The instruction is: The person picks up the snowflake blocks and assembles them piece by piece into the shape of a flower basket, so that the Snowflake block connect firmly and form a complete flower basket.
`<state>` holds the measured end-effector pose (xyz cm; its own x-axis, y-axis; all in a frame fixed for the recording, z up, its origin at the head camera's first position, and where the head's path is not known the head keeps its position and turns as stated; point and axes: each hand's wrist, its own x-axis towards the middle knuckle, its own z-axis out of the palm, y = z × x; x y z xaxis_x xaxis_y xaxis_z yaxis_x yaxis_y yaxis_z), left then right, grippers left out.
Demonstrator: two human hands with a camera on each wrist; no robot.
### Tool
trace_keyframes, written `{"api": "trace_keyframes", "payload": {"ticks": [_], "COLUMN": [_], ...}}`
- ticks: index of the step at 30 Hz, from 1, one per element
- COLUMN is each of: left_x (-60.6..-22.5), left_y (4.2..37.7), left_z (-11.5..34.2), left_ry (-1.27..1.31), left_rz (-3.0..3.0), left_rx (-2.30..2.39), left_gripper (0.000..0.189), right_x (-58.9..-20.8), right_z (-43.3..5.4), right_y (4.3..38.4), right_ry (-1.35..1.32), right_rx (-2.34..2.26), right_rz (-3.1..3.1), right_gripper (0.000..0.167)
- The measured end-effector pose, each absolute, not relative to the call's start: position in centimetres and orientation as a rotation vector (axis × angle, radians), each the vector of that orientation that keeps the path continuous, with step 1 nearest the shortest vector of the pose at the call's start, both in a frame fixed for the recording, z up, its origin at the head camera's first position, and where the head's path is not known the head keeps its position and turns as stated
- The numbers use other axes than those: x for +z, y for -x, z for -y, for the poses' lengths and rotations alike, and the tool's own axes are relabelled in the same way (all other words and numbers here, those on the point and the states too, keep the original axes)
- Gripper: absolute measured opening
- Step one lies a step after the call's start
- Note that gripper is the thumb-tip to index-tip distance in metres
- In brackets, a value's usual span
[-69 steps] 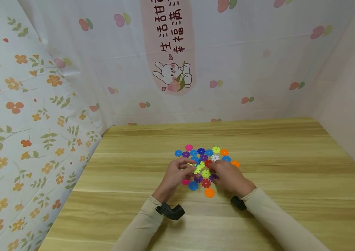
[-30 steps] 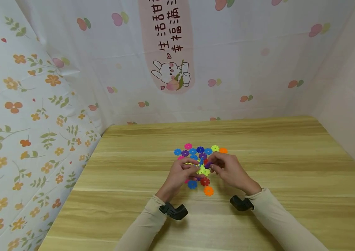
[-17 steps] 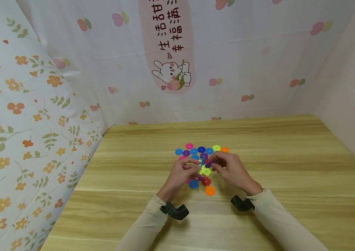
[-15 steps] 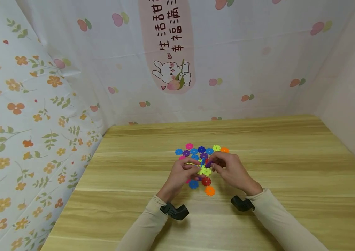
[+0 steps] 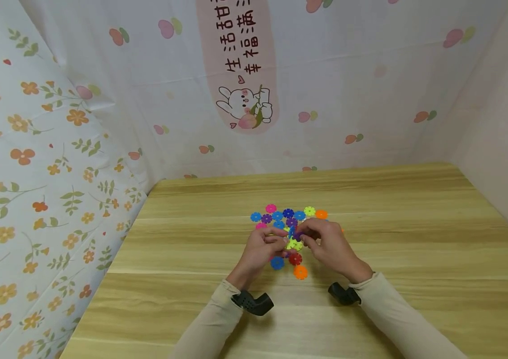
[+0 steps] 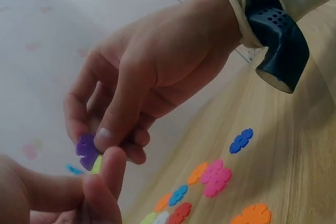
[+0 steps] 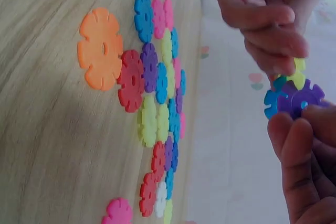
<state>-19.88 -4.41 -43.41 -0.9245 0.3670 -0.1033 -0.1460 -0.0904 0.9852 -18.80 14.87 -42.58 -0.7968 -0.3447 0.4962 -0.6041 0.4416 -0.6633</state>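
In the head view my left hand (image 5: pixel 258 253) and right hand (image 5: pixel 329 247) meet over a spread of flower-shaped plastic discs. The left thumb and fingers pinch a yellow disc (image 7: pixel 300 74), with a blue disc (image 7: pixel 271 104) next to it in the right wrist view. Between its thumb and fingertips the right hand pinches a purple disc (image 7: pixel 292 97), notched at the rim, which overlaps the blue one. The left wrist view shows the purple disc (image 6: pixel 86 150) right at the yellow disc (image 6: pixel 97 164), both partly covered by fingers.
Loose discs lie flat on the wooden table (image 5: pixel 182 299) beneath and around the hands. Nearest the person are an orange disc (image 5: pixel 300 272), a red disc (image 5: pixel 295 259) and a blue disc (image 5: pixel 277 263). A patterned cloth (image 5: pixel 361 99) hangs behind the table.
My right hand was down at the loose discs 2.3 s ago. It has picked up the purple disc and brought it to the left hand's discs, lately a little closer to the blue one.
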Motion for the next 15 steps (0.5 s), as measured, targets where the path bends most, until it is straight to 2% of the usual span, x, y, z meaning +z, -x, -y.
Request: {"api": "trace_keyframes", "payload": {"ticks": [8, 15], "left_x": [-43.2, -43.8], "left_y": [20.0, 20.1], "left_z": [3.3, 5.2], "left_ry": [-0.22, -0.201], "left_rz": [-1.825, -1.743], "left_rx": [2.098, 2.071], "left_gripper": [0.018, 0.03], "right_x": [-42.6, -43.3], "right_z": [-15.3, -17.1], "right_y": [19.1, 19.7], "right_ry": [-0.796, -0.753], "right_rx": [1.299, 1.33], "right_rz": [2.434, 2.597], "right_gripper": [0.019, 0.019]}}
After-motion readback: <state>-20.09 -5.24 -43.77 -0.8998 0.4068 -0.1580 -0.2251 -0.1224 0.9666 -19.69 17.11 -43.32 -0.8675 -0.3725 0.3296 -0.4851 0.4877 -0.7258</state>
